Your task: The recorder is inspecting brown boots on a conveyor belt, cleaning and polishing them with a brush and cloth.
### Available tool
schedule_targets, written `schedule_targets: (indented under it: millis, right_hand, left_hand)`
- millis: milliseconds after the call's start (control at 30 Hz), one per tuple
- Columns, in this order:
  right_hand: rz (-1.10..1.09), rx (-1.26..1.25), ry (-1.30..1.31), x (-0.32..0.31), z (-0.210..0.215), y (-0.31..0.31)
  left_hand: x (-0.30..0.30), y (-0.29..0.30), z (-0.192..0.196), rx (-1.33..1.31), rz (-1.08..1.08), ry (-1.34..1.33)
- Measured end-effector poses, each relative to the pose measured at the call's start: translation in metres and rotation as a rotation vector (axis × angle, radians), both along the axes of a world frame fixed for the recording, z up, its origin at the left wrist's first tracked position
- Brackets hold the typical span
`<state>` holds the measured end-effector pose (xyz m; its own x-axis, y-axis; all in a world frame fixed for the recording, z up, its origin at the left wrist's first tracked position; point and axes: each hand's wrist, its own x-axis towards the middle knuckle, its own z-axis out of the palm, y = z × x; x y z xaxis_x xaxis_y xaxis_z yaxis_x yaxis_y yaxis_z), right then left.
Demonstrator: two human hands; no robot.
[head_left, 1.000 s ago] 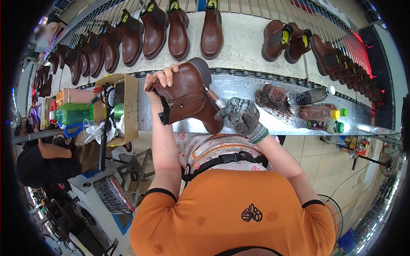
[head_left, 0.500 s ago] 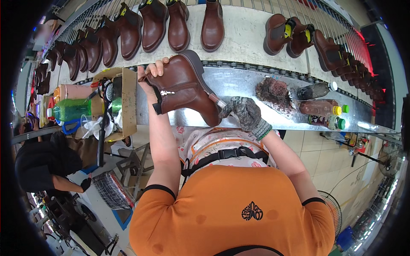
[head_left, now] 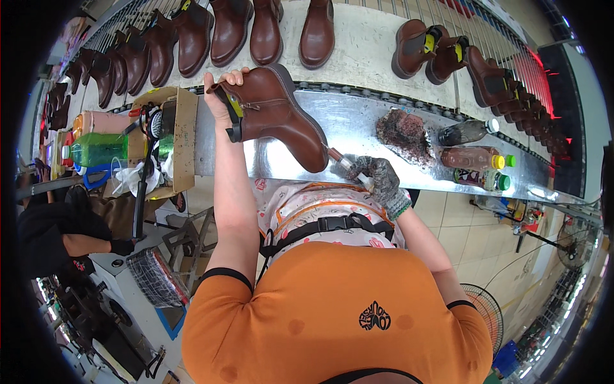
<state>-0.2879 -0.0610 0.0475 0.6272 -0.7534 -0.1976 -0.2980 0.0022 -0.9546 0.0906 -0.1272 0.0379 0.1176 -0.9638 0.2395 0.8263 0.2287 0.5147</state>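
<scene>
My bare left hand (head_left: 220,102) grips a brown leather ankle boot (head_left: 275,105) by its upper, near the opening. The boot hangs tilted over the metal bench, toe toward me, with a side zip and a yellow patch showing inside the opening. In a grey knitted glove, my right hand (head_left: 382,182) is closed round a small brush (head_left: 344,160) with a reddish-brown tip and pale handle. That tip lies at the sole edge near the toe; whether it touches I cannot tell.
Brown boots (head_left: 195,41) line the conveyor (head_left: 358,45) beyond the metal bench (head_left: 256,157). To the right on the bench sit a dark, stained clump (head_left: 403,128) and several bottles (head_left: 470,159). A cardboard box (head_left: 185,137) with bottles and tools stands left, near another person's arm (head_left: 89,245).
The boot has turned in my left hand, so the yellow inside its opening now shows. My right hand has drawn back a little toward me, and more of the brush is visible.
</scene>
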Motion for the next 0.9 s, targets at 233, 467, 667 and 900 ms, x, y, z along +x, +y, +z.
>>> schedule_targets:
  millis: [233,467,667,900]
  right_hand:
    - [-0.427,0.632,-0.517,-0.010,-0.021,0.015]
    - [-0.744,0.818,-0.553,0.000,-0.041,0.009]
    - [-0.749,0.604,-0.529,-0.010,-0.030,0.009]
    - [-0.776,0.451,-0.446,-0.008,-0.030,0.000]
  left_hand:
    - [-0.015,-0.032,-0.002,0.305,0.522,-0.201]
    - [-0.034,-0.031,-0.022,0.336,0.951,-1.051]
    - [-0.028,0.006,0.006,0.377,0.897,-1.483]
    - [-0.037,0.055,0.014,0.449,0.919,-1.678]
